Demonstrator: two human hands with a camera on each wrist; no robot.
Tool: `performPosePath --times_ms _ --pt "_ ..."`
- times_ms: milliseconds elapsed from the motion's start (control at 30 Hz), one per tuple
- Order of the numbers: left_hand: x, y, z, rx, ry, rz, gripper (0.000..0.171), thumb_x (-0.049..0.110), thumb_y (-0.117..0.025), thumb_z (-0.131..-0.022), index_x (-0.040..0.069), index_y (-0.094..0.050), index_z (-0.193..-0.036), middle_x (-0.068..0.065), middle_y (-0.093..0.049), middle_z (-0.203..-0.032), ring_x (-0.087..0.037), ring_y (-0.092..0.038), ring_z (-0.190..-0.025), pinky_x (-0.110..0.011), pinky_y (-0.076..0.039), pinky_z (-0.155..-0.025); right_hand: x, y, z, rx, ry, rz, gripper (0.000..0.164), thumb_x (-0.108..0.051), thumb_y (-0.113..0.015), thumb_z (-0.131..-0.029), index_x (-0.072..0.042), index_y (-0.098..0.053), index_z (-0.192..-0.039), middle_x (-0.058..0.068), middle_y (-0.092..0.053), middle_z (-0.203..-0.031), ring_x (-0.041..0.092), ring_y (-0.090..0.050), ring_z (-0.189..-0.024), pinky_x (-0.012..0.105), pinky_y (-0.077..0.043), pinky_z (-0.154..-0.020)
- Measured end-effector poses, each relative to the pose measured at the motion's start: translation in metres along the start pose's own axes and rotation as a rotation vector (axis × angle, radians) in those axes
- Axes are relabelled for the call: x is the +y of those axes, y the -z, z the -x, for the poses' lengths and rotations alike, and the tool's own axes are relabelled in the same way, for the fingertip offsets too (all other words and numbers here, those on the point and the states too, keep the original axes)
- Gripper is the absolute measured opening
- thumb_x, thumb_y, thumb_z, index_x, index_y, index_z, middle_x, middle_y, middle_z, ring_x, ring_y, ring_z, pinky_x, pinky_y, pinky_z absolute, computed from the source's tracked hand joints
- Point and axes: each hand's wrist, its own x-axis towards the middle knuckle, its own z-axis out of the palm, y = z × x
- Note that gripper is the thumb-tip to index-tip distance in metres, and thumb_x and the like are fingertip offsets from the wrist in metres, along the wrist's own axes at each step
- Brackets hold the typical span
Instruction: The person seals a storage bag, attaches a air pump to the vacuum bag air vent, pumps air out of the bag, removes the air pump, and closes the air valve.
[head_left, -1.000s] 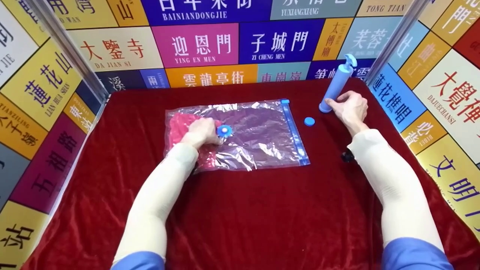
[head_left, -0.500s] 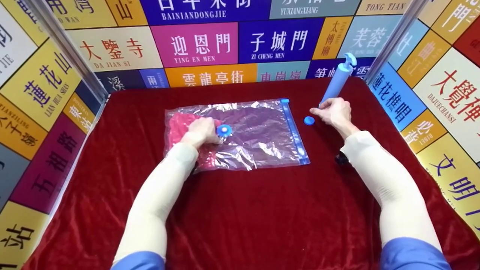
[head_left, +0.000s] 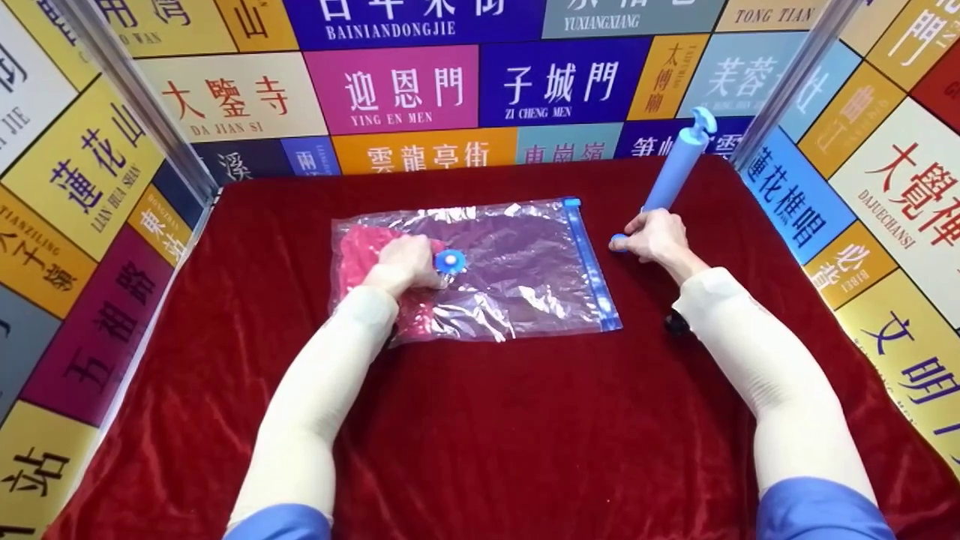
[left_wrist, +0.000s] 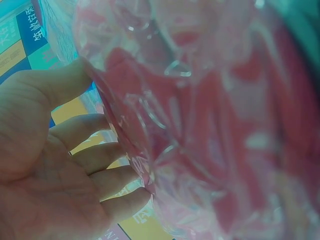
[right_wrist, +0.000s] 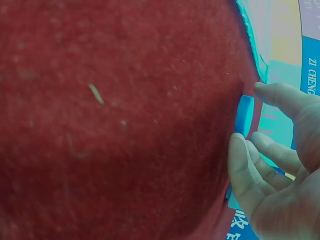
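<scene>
A transparent zip-seal storage bag (head_left: 517, 270) lies flat with a pinkish-red cloth (head_left: 358, 251) inside its left end. My left hand (head_left: 405, 262) rests on the bag beside its round blue valve (head_left: 450, 261). In the left wrist view, the spread fingertips (left_wrist: 125, 197) touch the plastic. A small blue cap (right_wrist: 244, 116) sits on the cloth-covered table between the thumb and fingers of my right hand (head_left: 658, 238). An index fingertip touches the cap's edge, while the thumb appears slightly apart. Behind that hand stands a light blue hand pump (head_left: 675, 169), its base hidden.
A dark red velvet cloth (head_left: 525, 420) covers the table. Panels with coloured lettering (head_left: 405, 86) stand along the back and both sides, with metal posts (head_left: 795, 82) at the back corners. The bag's blue zip strip (head_left: 592, 262) faces the cap.
My right hand has left the pump's base and moved left and toward me to the blue cap. The pump stays standing. My left hand has stayed on the bag.
</scene>
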Motion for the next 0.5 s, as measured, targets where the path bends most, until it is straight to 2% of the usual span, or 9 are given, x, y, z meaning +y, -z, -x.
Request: performPosePath --times_ms 67,300,500 --pt "0.0000 -0.0002 -0.0004 -0.003 -0.002 0.005 0.069 0.043 -0.096 -0.072 0.013 -0.073 -0.131 -0.018 -0.073 -0.123 -0.039 -0.068 -0.111 -0.052 -0.055 -0.096 0.0011 -0.0015 0.0005 0.001 -0.008 0.005 0.046 -0.031 -0.096 -0.075 -0.002 -0.078 -0.105 0.019 -0.074 -0.099 0.016 -0.072 -0.058 0.030 -0.061 -0.054" --pt "-0.0008 0.0005 0.0005 -0.003 -0.009 0.022 0.076 0.039 -0.096 -0.071 0.021 -0.069 -0.140 -0.016 -0.073 -0.127 -0.039 -0.067 -0.114 -0.051 -0.054 -0.098 0.0023 -0.0061 -0.0006 0.013 -0.013 0.030 0.046 -0.034 -0.096 -0.075 -0.001 -0.079 -0.103 0.015 -0.075 -0.087 0.013 -0.068 -0.054 0.026 -0.057 -0.051" --pt "-0.0010 -0.0001 0.0000 -0.014 -0.003 0.036 0.078 0.040 -0.096 -0.071 0.023 -0.068 -0.142 -0.015 -0.072 -0.129 -0.038 -0.067 -0.116 -0.051 -0.054 -0.100 0.0020 -0.0071 0.0008 0.022 -0.011 0.051 0.045 -0.035 -0.096 -0.075 -0.002 -0.080 -0.102 0.015 -0.075 -0.090 0.014 -0.068 -0.055 0.026 -0.055 -0.052"
